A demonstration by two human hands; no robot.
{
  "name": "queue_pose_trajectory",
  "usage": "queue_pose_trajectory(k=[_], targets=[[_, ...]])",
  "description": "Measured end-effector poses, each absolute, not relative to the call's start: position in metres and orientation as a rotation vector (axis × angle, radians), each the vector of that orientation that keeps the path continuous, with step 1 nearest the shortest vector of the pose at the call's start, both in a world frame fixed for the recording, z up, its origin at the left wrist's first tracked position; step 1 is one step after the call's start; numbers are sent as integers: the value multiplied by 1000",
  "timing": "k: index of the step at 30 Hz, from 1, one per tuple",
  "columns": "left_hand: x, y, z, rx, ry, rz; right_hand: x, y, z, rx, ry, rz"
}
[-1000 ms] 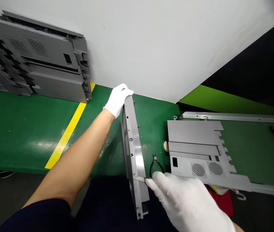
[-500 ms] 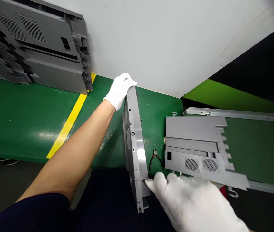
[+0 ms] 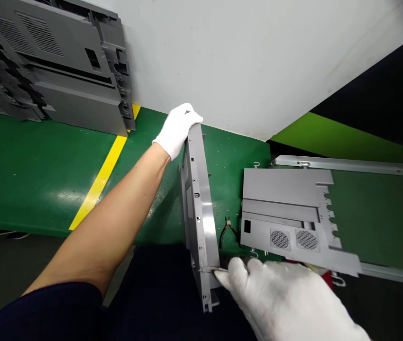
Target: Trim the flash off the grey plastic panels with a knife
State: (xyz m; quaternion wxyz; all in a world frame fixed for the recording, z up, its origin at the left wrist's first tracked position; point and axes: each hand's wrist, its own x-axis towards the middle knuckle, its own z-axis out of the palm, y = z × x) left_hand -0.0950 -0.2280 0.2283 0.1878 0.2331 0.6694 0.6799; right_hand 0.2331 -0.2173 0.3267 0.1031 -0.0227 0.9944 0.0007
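Observation:
My left hand [image 3: 178, 128], in a white glove, is closed around the far top corner of a grey plastic panel [image 3: 197, 203]. The panel stands on edge, its narrow side with small slots and holes facing up. In the foreground my gloved right hand [image 3: 279, 293] is closed on a slim knife [image 3: 207, 269]; only its thin pointed blade shows, touching the near part of the panel's edge. The handle is hidden inside the glove. Between the panel and a second panel, a pair of cutting pliers [image 3: 227, 228] with dark handles lies on the green surface.
A flat grey panel [image 3: 276, 184] with two round-patterned grilles rests at the right, over a conveyor with metal rails [image 3: 358, 166]. Several grey panels [image 3: 80, 104] lean stacked at the left against the white wall [image 3: 223, 57]. Yellow tape [image 3: 105, 173] crosses the green bench [image 3: 38, 156].
The right hand and blade have shifted slightly toward me along the panel's edge. The left hand keeps its hold on the far corner. The view has tilted a little.

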Motion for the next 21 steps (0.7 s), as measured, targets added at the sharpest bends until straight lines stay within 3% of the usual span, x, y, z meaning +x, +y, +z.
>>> queue_pose_trajectory(k=[6, 11, 15, 21], targets=[[-100, -227, 226, 699, 1925, 1928, 236, -218, 324, -32, 3011, -241], [-97, -230, 226, 772, 1872, 1947, 221, -202, 319, 584, 2979, -867], [-97, -245, 229, 927, 1686, 1839, 195, -174, 314, 866, 2858, -1174], [-108, -254, 230, 976, 1667, 1752, 133, -143, 306, 662, 2853, -1187]])
